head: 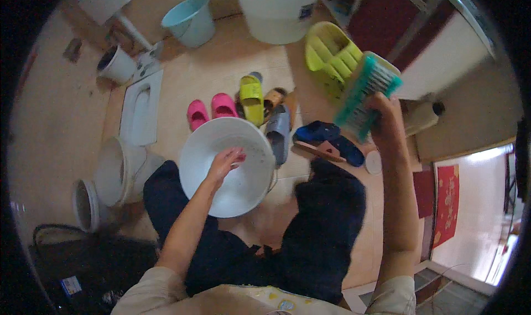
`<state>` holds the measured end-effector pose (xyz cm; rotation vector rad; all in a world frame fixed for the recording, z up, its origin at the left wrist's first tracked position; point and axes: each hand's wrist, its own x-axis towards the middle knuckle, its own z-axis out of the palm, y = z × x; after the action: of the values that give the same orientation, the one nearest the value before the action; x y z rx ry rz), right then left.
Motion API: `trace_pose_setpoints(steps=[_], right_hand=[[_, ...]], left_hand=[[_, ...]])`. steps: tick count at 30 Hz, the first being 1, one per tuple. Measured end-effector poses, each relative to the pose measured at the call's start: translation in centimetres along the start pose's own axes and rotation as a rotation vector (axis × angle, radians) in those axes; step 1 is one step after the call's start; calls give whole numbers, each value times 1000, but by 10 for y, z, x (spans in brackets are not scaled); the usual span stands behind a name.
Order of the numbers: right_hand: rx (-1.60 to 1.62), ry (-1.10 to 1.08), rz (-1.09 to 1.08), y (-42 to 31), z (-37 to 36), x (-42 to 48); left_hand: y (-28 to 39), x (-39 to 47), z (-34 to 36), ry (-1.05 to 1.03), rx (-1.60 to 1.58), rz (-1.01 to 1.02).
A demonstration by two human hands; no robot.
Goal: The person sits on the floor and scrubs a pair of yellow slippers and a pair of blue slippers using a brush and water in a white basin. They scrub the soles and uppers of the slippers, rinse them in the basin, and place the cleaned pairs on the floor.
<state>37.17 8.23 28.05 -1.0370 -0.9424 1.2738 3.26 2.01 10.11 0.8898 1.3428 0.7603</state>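
Note:
My left hand [227,160] is over the mouth of a large white bucket [193,149], with its fingers slightly curled and nothing visible in them. The bucket stands between my knees. My right hand [383,107] is raised at the right and grips a teal-edged scrubbing brush [367,93], which is blurred. Directly behind the brush are large lime-green slippers [332,51]. Beyond the bucket lie pink clogs [224,105], a yellow-green slipper [252,99], a brown slipper [274,99] and a grey slipper [279,134]. Blue slippers [317,130] and a pink-brown sandal [319,151] lie right of them.
A squat toilet [143,107] is set in the floor at the left, near a small white bin [117,65]. White buckets [112,172] lie or stand along the left wall. A light-blue bucket [193,22] and a big white tub [278,14] stand at the far side.

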Motion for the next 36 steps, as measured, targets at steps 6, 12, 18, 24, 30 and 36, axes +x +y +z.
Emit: trace_pose_setpoints(steps=[6,12,18,24,30,36], right_hand=[[283,-32,495,98,169,-24],[588,7,969,236,188,-66],[455,254,1135,330,166,-38],[-795,171,877,365,162,-25],[-1557,-212,550,404,166,-36],[-1489,-220,610,465,143,-31]], left_hand=[[-35,-5,-28,-207,-798,158],[-57,-40,-45,-163,-994,-214],[-77,-18,-34,-59,-891,-508],[-163,45,-16,410,-609,-654],[-214,70,-26,544,-265,-866],[-187,53,-32,28,-992,-822]])
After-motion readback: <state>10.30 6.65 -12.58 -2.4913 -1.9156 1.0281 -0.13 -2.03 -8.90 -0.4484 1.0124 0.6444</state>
